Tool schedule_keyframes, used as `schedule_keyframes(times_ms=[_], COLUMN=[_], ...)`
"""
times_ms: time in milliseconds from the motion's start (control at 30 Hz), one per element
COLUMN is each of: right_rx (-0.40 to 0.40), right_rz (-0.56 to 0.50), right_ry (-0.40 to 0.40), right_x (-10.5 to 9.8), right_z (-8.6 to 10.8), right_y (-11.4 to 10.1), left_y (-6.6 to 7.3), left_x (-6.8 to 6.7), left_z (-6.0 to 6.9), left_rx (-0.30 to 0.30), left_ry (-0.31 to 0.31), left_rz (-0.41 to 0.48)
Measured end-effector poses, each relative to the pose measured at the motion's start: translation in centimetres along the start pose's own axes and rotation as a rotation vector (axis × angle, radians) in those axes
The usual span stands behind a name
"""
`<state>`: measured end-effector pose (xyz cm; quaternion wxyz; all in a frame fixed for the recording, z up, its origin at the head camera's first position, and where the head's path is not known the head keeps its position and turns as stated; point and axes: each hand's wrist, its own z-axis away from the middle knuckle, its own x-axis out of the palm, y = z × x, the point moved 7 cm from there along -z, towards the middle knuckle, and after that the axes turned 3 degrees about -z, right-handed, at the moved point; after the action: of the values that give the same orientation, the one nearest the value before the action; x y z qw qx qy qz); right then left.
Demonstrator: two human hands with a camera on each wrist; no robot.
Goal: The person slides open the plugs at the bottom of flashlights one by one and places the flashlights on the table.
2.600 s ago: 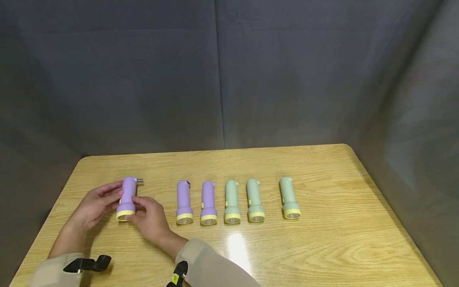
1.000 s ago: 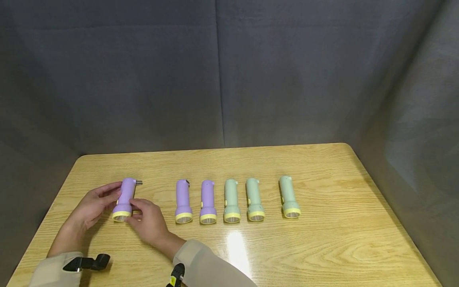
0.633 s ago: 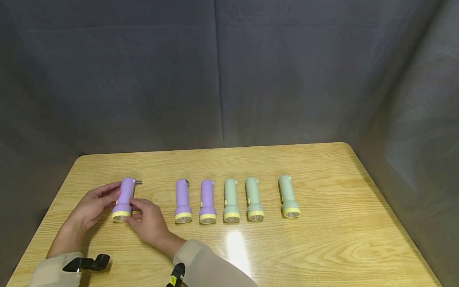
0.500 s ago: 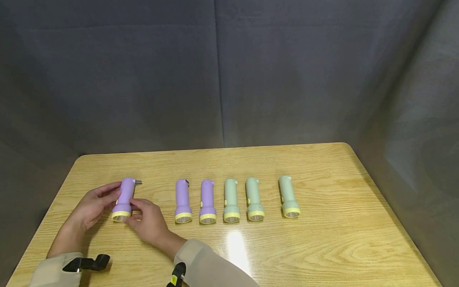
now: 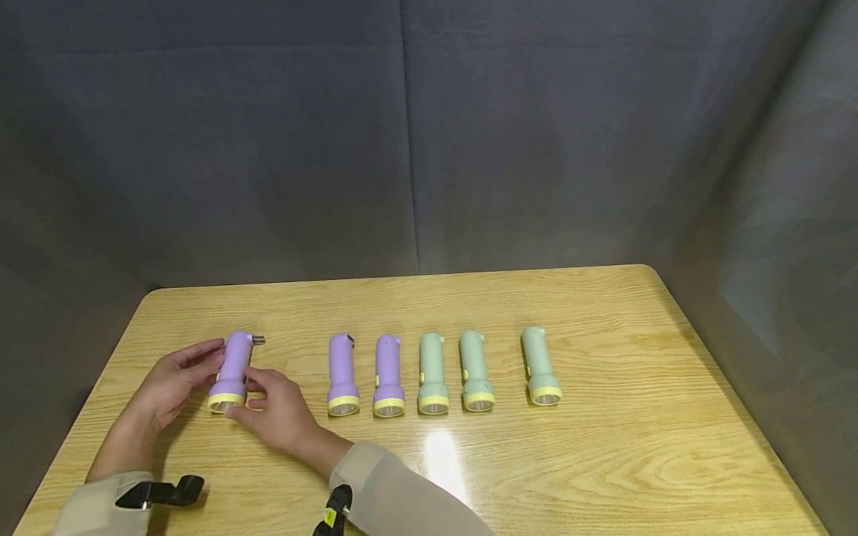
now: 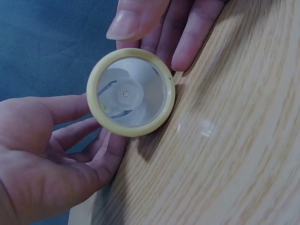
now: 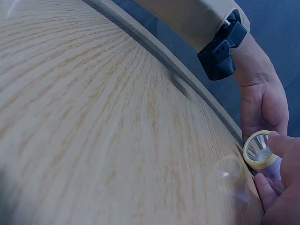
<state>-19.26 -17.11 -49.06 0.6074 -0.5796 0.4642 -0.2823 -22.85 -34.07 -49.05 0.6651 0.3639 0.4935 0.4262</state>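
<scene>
A purple flashlight with a yellow rim lies at the table's left, its lens towards me. Two metal plug prongs stick out to the right at its far end. My left hand holds the flashlight's body from the left, thumb and fingers curled about its side. From the right my right hand grips it near the head, thumb at the yellow rim. In the left wrist view the round lens faces the camera between both hands. The far side of the body is hidden there.
To the right lie two more purple flashlights, one and another, then green ones, with a green flashlight set further right. The wooden table meets grey cloth behind.
Since the earliest frame, the held flashlight has shifted slightly left and tilted a little, and my right hand has followed. Lately the right thumb has slid slightly left along the rim. The others lie still.
</scene>
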Motion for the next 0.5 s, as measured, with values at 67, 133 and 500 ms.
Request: schedule_keyframes(times_ms=[67,133,500], right_rx=[0.006,0.010,-0.008], right_rz=[-0.001,-0.003,0.331], right_ry=[0.000,-0.003,-0.047], right_x=[0.0,0.0,-1.8], right_z=[0.0,0.0,0.4], right_y=[0.0,0.0,-2.0], left_y=[0.0,0.1,2.7], left_x=[-0.1,-0.1,-1.0], left_z=[0.0,0.1,1.2], left_rx=[0.005,0.012,0.068], left_ry=[0.004,0.003,0.058], left_rz=[-0.004,-0.012,-0.109])
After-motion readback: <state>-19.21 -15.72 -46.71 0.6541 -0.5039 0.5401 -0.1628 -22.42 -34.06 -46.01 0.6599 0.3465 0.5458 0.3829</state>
